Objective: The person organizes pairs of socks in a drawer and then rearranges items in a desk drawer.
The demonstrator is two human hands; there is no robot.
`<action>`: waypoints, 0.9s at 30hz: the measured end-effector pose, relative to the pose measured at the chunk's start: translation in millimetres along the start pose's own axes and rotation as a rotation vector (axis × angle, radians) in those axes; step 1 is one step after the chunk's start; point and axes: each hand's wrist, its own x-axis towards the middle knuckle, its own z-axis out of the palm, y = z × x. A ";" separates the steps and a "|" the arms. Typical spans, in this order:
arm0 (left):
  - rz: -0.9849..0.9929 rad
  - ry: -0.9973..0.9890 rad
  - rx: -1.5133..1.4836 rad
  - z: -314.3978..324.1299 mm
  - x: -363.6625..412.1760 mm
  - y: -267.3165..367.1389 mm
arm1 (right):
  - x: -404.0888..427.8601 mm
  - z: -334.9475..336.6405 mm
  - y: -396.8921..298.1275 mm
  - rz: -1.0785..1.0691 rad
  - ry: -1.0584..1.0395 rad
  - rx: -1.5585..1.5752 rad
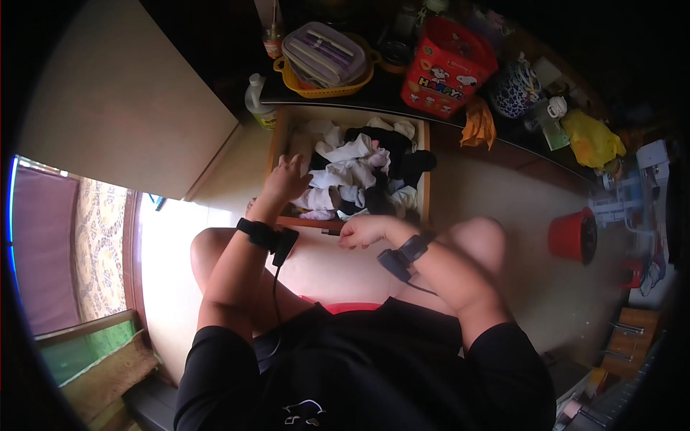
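A pulled-out wooden drawer [429, 178] lies before me, holding a jumbled heap of white, black and pinkish socks [353, 167]. Over the drawer's left side is my left hand [288, 180], palm down with fingers apart and nothing seen in it. My right hand [366, 230] hovers by the drawer's front edge, its fingers curled downward beside a dark drawer handle [330, 232]. Whether those fingers touch the handle or hold anything is hidden. Each wrist wears a black strap with a cabled device.
Above the drawer, a dark counter [388, 109] bears a yellow basket [323, 92] with a lidded box, a red biscuit tin [447, 70] and a yellow bag [590, 141]. A plastic jug [261, 102] stands left of the drawer. At right is a red bucket [568, 237]. A large panel [124, 102] rises at left.
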 end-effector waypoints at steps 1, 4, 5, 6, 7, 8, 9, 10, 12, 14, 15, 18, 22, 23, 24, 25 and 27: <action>0.012 0.039 0.006 -3.6 0.9 -2.1 | 2.6 1.3 0.2 0.059 -0.023 -0.246; -0.010 0.061 -0.015 -11.6 4.9 -0.8 | 14.3 -0.2 12.7 0.137 -0.003 -0.469; -0.004 0.062 -0.016 -8.3 8.8 -3.2 | 17.7 -1.6 18.8 0.154 0.037 -0.446; 0.033 0.078 0.013 -6.5 9.0 -5.4 | 17.4 0.3 17.7 0.154 0.036 -0.445; 0.071 0.094 0.042 -5.2 9.5 -7.6 | 16.8 2.2 16.5 0.116 0.035 -0.522; 0.072 0.094 0.043 -3.2 9.2 -8.9 | 16.3 2.9 14.7 0.078 0.035 -0.600; 0.065 0.031 0.015 -10.6 4.4 6.2 | 10.6 -3.2 14.5 0.086 0.044 -0.591; 0.059 -0.024 -0.010 -17.3 1.4 14.6 | 2.7 -18.7 12.4 0.070 0.072 -0.426; 0.114 -0.053 -0.025 -21.9 -4.7 15.2 | -4.6 -47.3 12.2 0.049 0.359 -0.009; 0.179 -0.122 -0.045 -26.9 -6.6 22.9 | -9.8 -76.9 24.5 0.035 0.917 -0.042; 0.180 -0.110 -0.047 -29.2 -6.4 21.7 | -11.8 -89.8 30.5 0.015 1.202 -0.344; 0.316 -0.093 -0.110 -28.3 -1.4 19.7 | -1.7 -116.1 76.5 0.322 1.219 -0.476; 0.241 -0.185 -0.149 -43.5 -5.0 33.4 | 15.4 -119.5 108.5 0.431 0.978 -0.467; 0.246 -0.175 -0.154 -45.0 -3.6 34.0 | 17.4 -121.9 110.8 0.403 0.883 -0.339; 0.281 -0.152 -0.154 -47.2 -3.6 32.0 | 18.9 -122.6 106.9 0.370 0.782 -0.212; 0.319 -0.131 -0.154 -48.4 -3.3 30.9 | 17.2 -124.5 104.2 0.370 0.786 -0.222; 0.328 -0.121 -0.169 -49.6 -1.8 28.6 | 9.2 -128.1 94.8 0.329 0.666 -0.116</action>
